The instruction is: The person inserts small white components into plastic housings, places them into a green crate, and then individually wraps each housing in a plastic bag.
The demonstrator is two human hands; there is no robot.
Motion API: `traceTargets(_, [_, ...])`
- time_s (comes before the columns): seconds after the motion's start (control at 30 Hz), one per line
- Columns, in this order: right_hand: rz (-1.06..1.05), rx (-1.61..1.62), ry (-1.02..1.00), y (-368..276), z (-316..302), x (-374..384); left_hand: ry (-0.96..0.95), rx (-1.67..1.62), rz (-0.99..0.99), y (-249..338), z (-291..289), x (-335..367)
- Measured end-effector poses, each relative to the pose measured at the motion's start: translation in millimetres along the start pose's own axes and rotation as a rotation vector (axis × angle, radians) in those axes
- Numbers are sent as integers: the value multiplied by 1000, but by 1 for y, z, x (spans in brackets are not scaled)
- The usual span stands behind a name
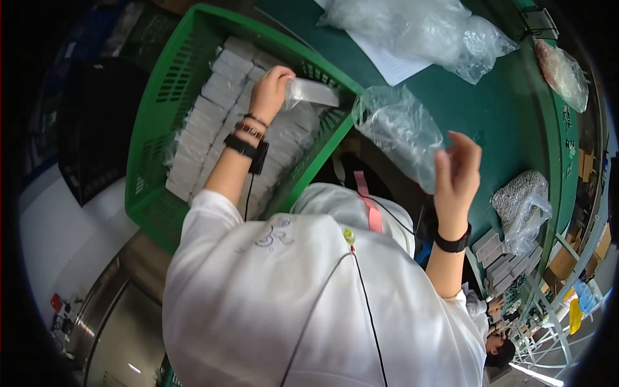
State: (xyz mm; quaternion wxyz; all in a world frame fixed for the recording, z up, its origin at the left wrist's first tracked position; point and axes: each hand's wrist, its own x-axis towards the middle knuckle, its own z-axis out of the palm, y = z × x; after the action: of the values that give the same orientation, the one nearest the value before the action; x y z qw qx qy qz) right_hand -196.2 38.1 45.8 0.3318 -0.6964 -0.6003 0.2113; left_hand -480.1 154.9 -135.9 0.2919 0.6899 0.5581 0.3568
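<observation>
In the head view, the grey box [320, 93] lies in the upper middle of the frame, over the crate [332, 145]; the left hand [271, 93] holds its left end, fingers narrow on the clear wrap [292, 95]; it seems light and stiff, the film probably slippery, so its long sides should give surer hold; the left forearm reaches upward; the right hand [458, 164], raised at right, has fingers apart, just beside the bag [400, 122]; contact I cannot tell.
</observation>
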Motion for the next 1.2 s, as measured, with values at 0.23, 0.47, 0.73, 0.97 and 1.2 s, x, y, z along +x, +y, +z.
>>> traceTargets(0.23, [-98,62,-276,-27,76,5,293,-792,-290,25,-60,-22])
traceTargets(0.47, [55,776,-480,-16,150,30,62,-1642,-257,-16,-61,-55])
traceTargets(0.73, [34,496,-608,-19,203,80,70,-222,-115,-57,61,-28])
traceTargets(0.97, [-419,-69,-523,-28,277,78,-64,-340,-167,-150,109,-22])
traceTargets(1.2, [-482,-127,-84,-38,293,129,653,-1220,-901,-119,34,-11])
